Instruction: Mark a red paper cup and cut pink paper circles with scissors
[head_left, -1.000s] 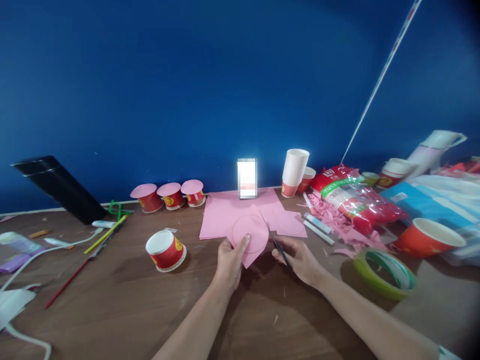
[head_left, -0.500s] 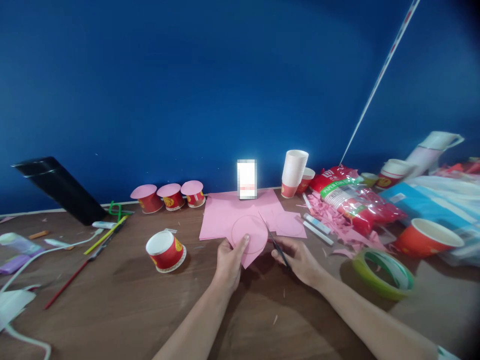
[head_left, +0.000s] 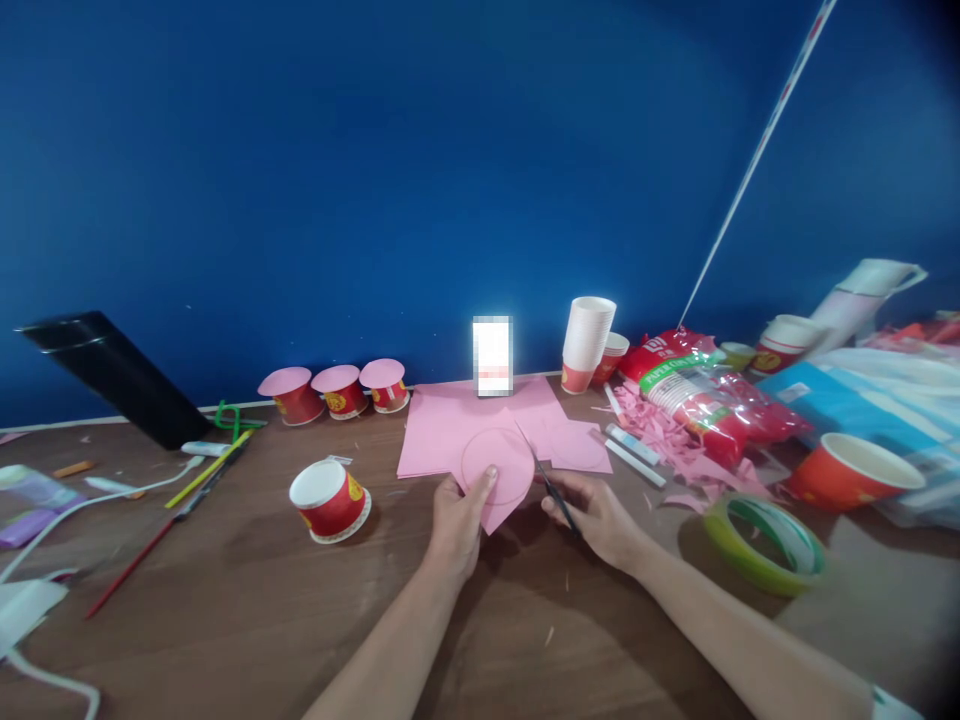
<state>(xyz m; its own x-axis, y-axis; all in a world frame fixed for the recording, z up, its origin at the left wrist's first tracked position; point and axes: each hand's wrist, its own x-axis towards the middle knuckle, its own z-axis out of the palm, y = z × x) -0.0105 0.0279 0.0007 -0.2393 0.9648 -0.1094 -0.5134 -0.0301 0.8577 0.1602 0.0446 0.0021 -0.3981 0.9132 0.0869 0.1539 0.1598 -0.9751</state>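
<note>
From afar I see the left forearm (head_left: 397, 630) and right forearm (head_left: 720, 600) angled inward, the left hand (head_left: 456, 518) pinching (thumb (head_left: 489, 479) uppermost), the right hand (head_left: 598, 513) curled near it.

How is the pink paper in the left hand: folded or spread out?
Spread out: the pink paper shows a broad, flat face with a drawn curve and no visible crease; the left hand pinches it.
</note>
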